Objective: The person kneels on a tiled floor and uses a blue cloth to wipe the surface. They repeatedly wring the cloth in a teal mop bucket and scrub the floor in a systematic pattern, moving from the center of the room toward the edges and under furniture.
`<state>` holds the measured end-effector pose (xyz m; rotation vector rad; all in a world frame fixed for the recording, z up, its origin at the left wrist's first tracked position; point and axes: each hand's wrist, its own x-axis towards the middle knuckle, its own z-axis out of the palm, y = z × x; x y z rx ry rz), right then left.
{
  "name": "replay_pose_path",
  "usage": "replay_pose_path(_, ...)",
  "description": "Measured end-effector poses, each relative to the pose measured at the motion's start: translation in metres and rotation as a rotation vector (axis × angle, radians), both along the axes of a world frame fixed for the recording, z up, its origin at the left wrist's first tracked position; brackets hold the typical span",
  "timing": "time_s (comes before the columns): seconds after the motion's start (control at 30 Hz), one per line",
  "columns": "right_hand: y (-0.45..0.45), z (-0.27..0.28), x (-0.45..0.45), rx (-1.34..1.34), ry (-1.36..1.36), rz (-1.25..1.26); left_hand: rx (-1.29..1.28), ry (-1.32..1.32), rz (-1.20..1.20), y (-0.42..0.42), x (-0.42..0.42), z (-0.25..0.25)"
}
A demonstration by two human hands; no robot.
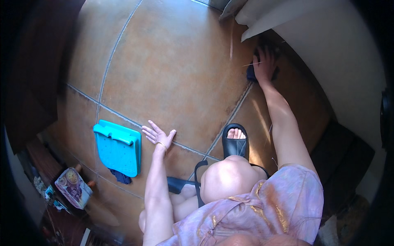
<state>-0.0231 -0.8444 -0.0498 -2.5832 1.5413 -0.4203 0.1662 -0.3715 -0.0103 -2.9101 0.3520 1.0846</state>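
Observation:
My right hand (265,66) lies with its palm down on a dark blue cloth (251,73) on the tiled floor (172,77), beside a pale hanging fabric; its fingertips are in shadow. With fingers spread and nothing in it, my left hand (160,135) is held out over the floor, a bracelet at the wrist. Just left of that hand is a turquoise plastic folding stool or similar flat item (118,147). A bit of dark blue cloth (120,176) sticks out from under its near edge.
A small stool with a printed top (74,188) stands at the lower left, near dark wooden furniture. Pale fabric (264,15) hangs at the upper right. A dark box-like object (341,153) is at the right. My foot in a black slide sandal (235,146) rests on the tiles.

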Motion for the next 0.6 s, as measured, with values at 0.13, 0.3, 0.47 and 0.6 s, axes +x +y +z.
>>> replay_pose_path(0.13,0.061,-0.01,0.032,-0.004,0.096,-0.124,-0.014,-0.013,0.012,0.003,-0.001,-0.001)
replay_pose_path(0.3,0.264,0.035,0.038,0.233,0.105,0.732,-0.014,0.033,-0.076,0.006,0.007,0.021)
replay_pose_path(0.47,0.334,0.02,0.0,0.513,-0.248,1.818,-0.01,0.168,-0.422,0.024,0.042,0.062)
replay_pose_path(0.6,0.222,0.034,0.05,0.635,-0.13,2.007,-0.198,0.278,-0.591,0.057,0.036,0.127)
